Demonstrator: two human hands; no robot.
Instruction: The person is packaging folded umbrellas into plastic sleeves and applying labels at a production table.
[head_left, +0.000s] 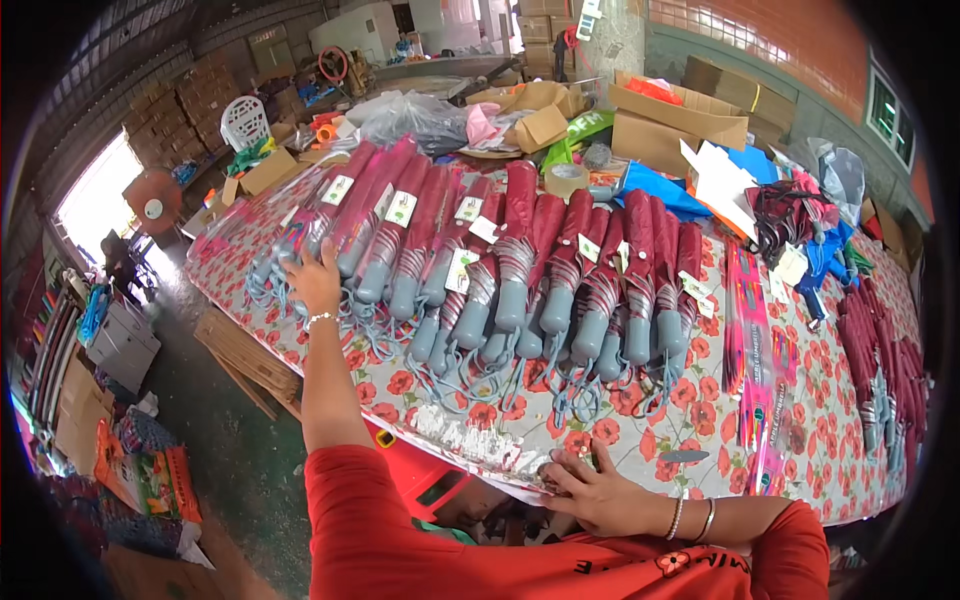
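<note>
Several folded maroon umbrellas (520, 205) with grey handles and wrist cords lie in a row across the table, handles toward me. Those at the left are in clear plastic sleeves with white tags, like the sleeved umbrella (398, 212). My left hand (315, 280) reaches to the left end of the row, fingers spread over the handles there and touching them. Near the front edge, my right hand (600, 497) rests on the flowered tablecloth (640, 400), fingers loosely bent and apart, holding nothing. Right of the row lie pink printed plastic sleeves (755, 400).
More maroon umbrellas (875, 350) lie at the right end. A small grey oval piece (684, 456) is near my right hand. At the back are a tape roll (567, 180), an open carton (680, 115) and grey plastic bags (415, 122). A red stool (425, 480) stands under the front edge.
</note>
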